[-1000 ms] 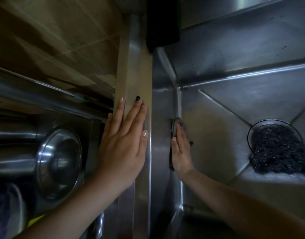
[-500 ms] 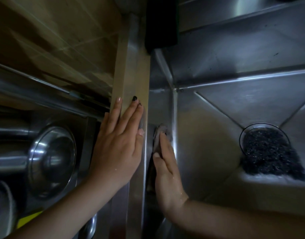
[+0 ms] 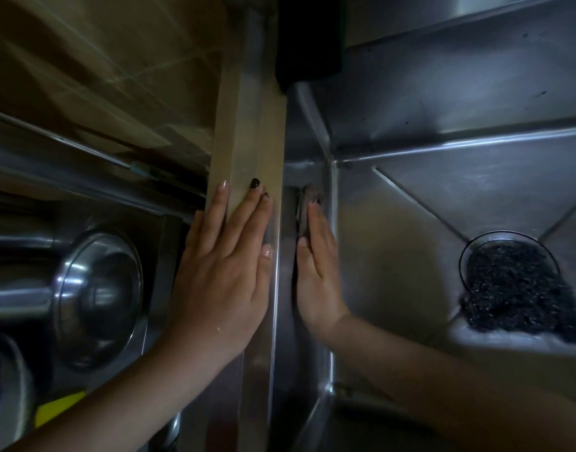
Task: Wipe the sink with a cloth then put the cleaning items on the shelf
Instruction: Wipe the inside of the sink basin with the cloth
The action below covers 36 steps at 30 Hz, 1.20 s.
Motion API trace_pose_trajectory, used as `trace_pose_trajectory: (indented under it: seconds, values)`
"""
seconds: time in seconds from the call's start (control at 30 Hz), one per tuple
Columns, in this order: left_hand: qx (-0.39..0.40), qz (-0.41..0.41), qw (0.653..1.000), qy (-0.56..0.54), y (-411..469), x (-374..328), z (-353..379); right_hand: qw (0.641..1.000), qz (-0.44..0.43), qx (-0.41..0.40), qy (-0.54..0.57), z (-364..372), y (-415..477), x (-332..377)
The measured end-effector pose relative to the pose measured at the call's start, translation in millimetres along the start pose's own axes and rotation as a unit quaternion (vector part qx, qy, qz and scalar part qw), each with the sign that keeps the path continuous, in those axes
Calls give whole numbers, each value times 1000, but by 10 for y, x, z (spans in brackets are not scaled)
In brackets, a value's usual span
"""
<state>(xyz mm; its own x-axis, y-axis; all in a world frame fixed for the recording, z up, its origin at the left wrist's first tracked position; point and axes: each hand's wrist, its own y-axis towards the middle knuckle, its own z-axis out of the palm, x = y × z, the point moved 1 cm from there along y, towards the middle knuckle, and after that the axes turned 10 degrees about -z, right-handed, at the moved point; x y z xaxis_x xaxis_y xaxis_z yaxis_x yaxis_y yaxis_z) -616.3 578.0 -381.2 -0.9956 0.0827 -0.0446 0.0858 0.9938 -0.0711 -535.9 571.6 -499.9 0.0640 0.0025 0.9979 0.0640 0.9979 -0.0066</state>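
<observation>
My right hand (image 3: 316, 272) lies flat, fingers straight, pressing a grey cloth (image 3: 304, 203) against the left inner wall of the steel sink (image 3: 443, 190). Only the cloth's top edge shows above my fingertips; the rest is hidden under the palm. My left hand (image 3: 224, 262) rests flat on the sink's left rim (image 3: 247, 125), fingers stretched out along it and holding nothing.
A dark steel-wool scrubber (image 3: 514, 288) sits over the round drain at the right of the basin. A black object (image 3: 307, 37) hangs above the sink's back corner. Left of the rim lies a shiny steel pot lid (image 3: 97, 298), with something yellow (image 3: 58, 409) below it.
My right hand slid the cloth down toward me along the sink wall, then back up toward the far corner. My left hand has stayed on the rim.
</observation>
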Motion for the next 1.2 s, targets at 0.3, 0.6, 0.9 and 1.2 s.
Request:
trace_pose_trajectory:
  seconds: [0.3, 0.6, 0.9, 1.2]
  values:
    - [4, -2, 1000, -3, -1, 5, -7, 993, 104, 7, -59, -99, -148, -791]
    - [-13, 5, 1000, -4, 1, 18, 20, 982, 185, 2, 42, -60, -653, -200]
    - [-19, 4, 1000, -16, 4, 18, 13, 992, 34, 24, 122, -36, -408, 775]
    - [-23, 3, 1000, 2, 0, 12, 32, 998, -46, -4, 38, 0, 22, 349]
